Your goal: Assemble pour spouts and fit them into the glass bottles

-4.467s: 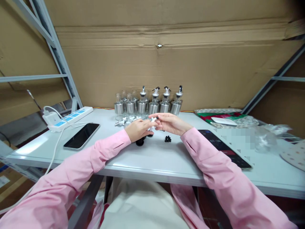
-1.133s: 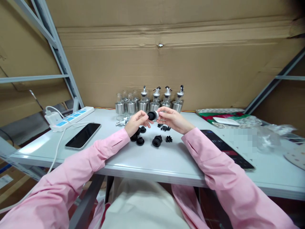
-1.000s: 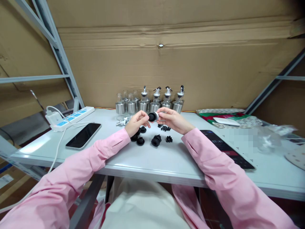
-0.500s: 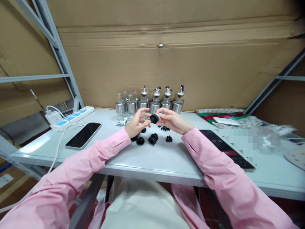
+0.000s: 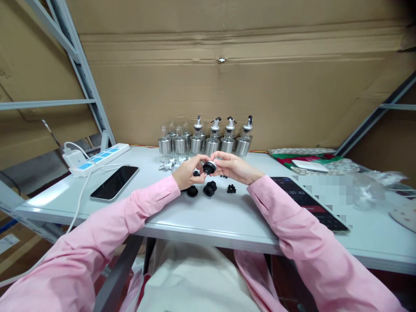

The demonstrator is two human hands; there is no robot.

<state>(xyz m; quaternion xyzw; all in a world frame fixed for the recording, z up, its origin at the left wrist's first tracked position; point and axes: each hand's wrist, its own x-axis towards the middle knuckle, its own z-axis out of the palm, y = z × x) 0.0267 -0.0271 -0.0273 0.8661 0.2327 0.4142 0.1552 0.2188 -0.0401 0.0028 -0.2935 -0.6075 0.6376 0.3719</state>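
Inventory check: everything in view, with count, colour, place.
Held stopper: 1, black-white, centre
Bottles: several, clear-silver, back centre
Fitted spouts: 4+, white-black, on bottles
Loose spouts: several, whitish, before bottles
Loose stoppers: 2+, black, centre
Small parts: cluster, black, right of stoppers
Phone: 1, black, left
Power strip: 1, white-blue, back left
Charger: 1, white, left
Digit display: 1, dark, right
Fabric: 1 heap, green-red, back right
Flat device: 1, white, on fabric
Plastic: 1 heap, clear, far right
Table: 1, pale, beneath
Cardboard: several sheets, brown, behind
Frame: several bars, grey, sides
Sleeves: 2, pink, foreground
Left hand, right hand: 1 each, bare, holding stopper
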